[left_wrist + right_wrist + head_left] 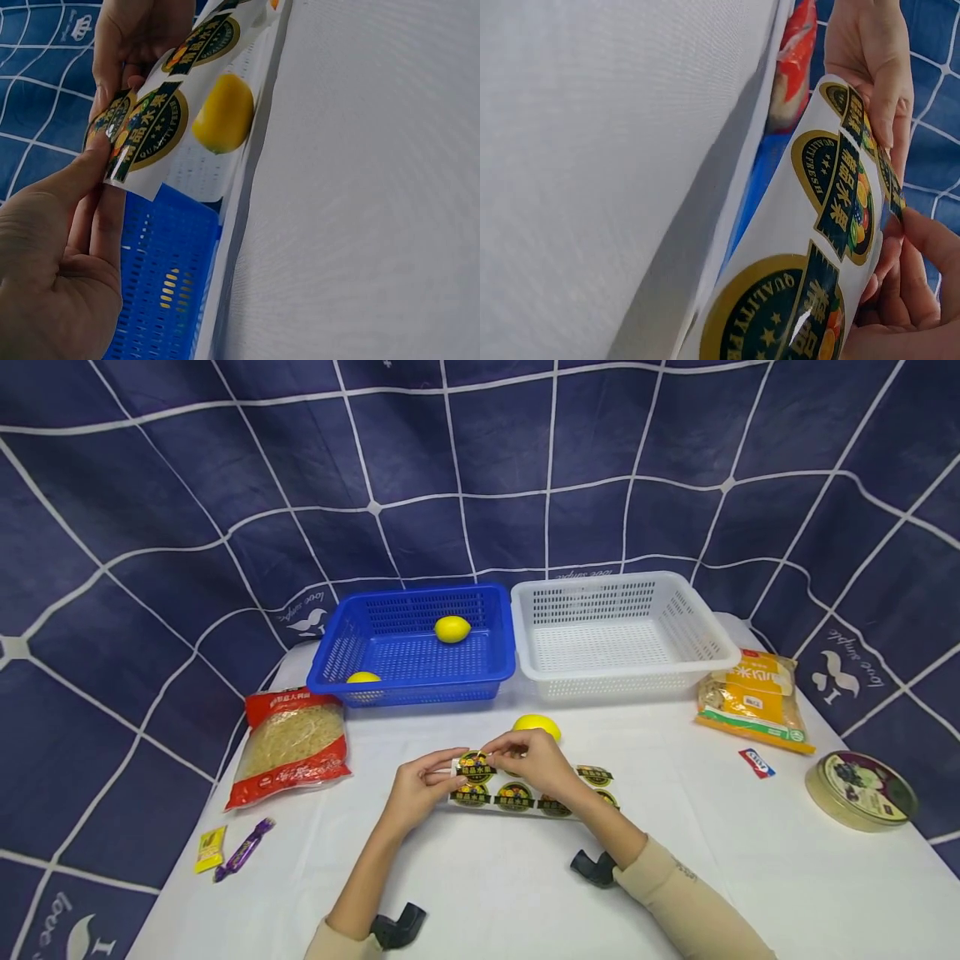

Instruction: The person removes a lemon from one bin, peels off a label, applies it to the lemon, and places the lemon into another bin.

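Observation:
A white sticker sheet [517, 793] with several round green-and-gold fruit stickers is lifted just above the white table [480, 877], near its middle. My left hand [456, 766] pinches the sheet's left end, thumb on top [82, 169]. My right hand [491, 747] pinches the edge of a round sticker [474, 766] at that same end. The right wrist view shows the sheet [810, 247] curved, with that sticker's edge between thumb and fingers [919, 285]. Just behind the hands a lemon [536, 725] lies on the table, also in the left wrist view [223, 112].
At the back stand a blue basket [330, 668] holding two lemons [452, 628] and an empty white basket [720, 647]. A red noodle bag [291, 745] and two candies [232, 850] lie left. A yellow bag [757, 697], small packet [756, 763] and round tin [861, 789] lie right.

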